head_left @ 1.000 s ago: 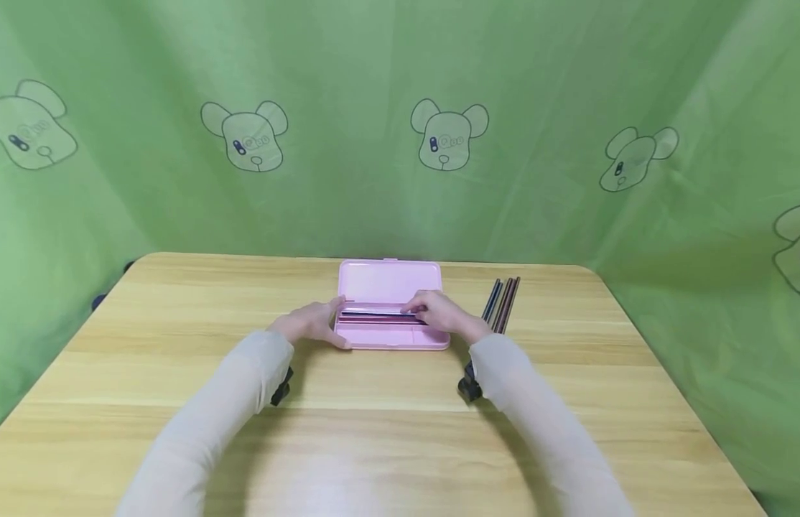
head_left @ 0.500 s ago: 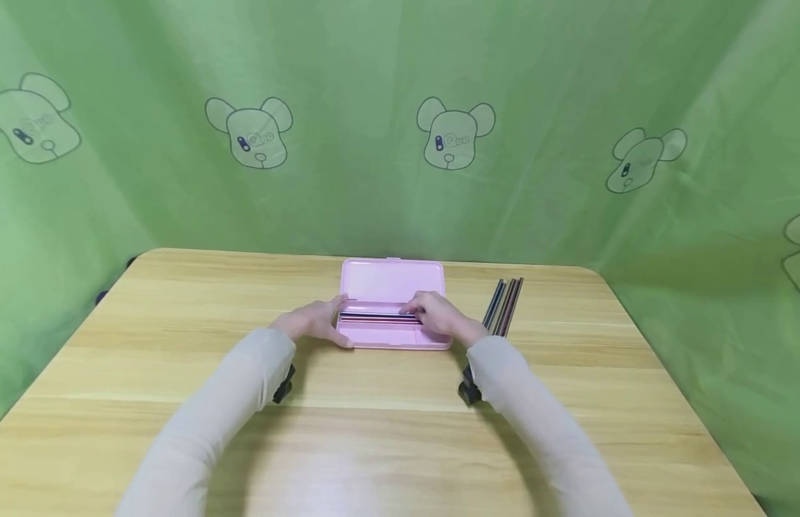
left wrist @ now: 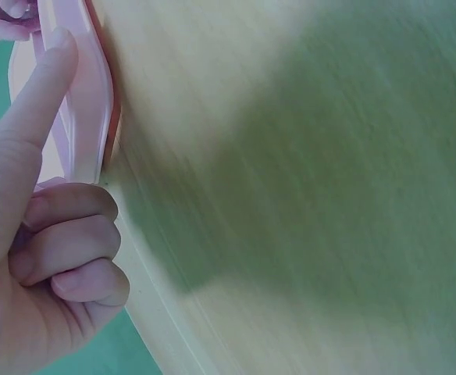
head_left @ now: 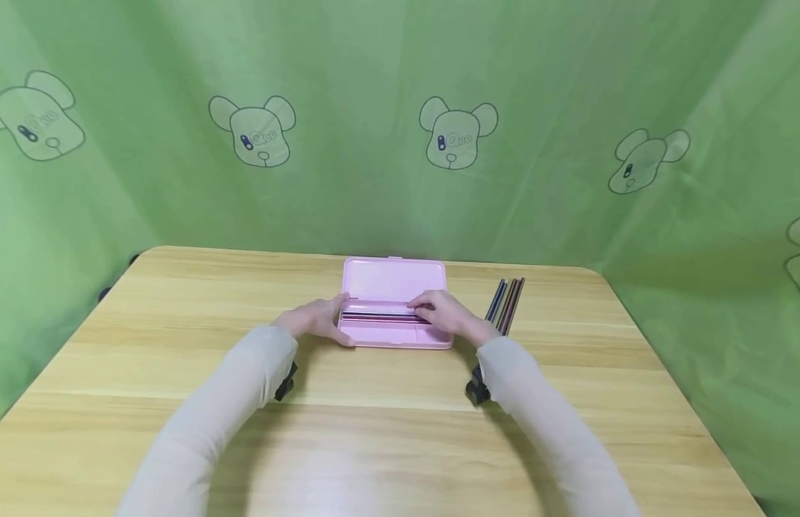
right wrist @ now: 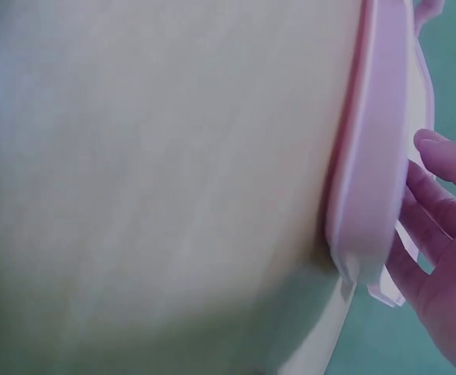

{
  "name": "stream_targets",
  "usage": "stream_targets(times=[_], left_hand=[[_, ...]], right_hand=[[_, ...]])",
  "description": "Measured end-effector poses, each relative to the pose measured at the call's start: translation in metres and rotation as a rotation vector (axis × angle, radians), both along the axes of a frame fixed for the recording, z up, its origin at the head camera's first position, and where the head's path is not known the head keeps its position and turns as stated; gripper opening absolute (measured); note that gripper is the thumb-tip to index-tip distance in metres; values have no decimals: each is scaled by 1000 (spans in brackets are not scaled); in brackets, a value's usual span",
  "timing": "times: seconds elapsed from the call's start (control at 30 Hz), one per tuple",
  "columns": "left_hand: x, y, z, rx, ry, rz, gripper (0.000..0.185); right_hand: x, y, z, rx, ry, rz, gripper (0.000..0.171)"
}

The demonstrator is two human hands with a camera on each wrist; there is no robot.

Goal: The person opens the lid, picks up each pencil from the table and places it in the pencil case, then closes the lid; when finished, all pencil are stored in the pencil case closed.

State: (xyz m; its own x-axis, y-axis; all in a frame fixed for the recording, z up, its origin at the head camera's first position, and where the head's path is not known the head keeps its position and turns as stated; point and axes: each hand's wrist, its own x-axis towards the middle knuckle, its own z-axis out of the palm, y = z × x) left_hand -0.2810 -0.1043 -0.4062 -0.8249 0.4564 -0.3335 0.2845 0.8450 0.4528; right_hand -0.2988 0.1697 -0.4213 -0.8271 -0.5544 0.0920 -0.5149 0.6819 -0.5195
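Note:
A pink pencil case (head_left: 380, 334) lies open at the back of the table, its lid (head_left: 393, 279) leaning back. Several slim pencils (head_left: 378, 317) lie side by side along the tray. My left hand (head_left: 314, 318) holds the case at its left end, thumb at the front corner; in the left wrist view the thumb (left wrist: 52, 66) lies along the pink wall and the other fingers curl in. Over the right end of the tray is my right hand (head_left: 447, 316). The right wrist view shows its thumb (right wrist: 445, 158) and fingers apart, with nothing seen between them.
To the right of the case, several dark and brown pencils (head_left: 513, 301) lie in a loose bunch, partly behind the right wrist. A green curtain (head_left: 361, 179) with bear-head prints hangs behind the wooden table (head_left: 380, 445).
The right hand has shifted slightly to the right and its fingers have lifted off the pencils. The left hand keeps its place on the case. The view has tilted a little.

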Motion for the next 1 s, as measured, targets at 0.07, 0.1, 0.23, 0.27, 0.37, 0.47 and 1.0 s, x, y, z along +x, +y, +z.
stream_targets(times=[0.07, 0.1, 0.23, 0.27, 0.37, 0.47, 1.0], left_hand=[[0, 0, 0, 5, -10, 6, 109], [-1, 0, -1, 9, -9, 6, 109], [-2, -1, -1, 20, -6, 12, 108], [-2, -1, -1, 23, -8, 13, 108], [0, 0, -2, 30, -21, 13, 108], [2, -1, -2, 37, -28, 11, 108], [1, 1, -4, 41, -20, -1, 108]], right_hand=[[0, 3, 2, -12, -14, -18, 23], [1, 5, 4, -17, -19, -25, 23], [3, 12, 10, -32, -32, -25, 24], [4, 14, 11, -34, -36, -24, 24], [7, 22, 13, -43, -58, -30, 26], [9, 31, 13, -43, -80, -51, 27], [19, 87, 14, -50, -12, -134, 28]])
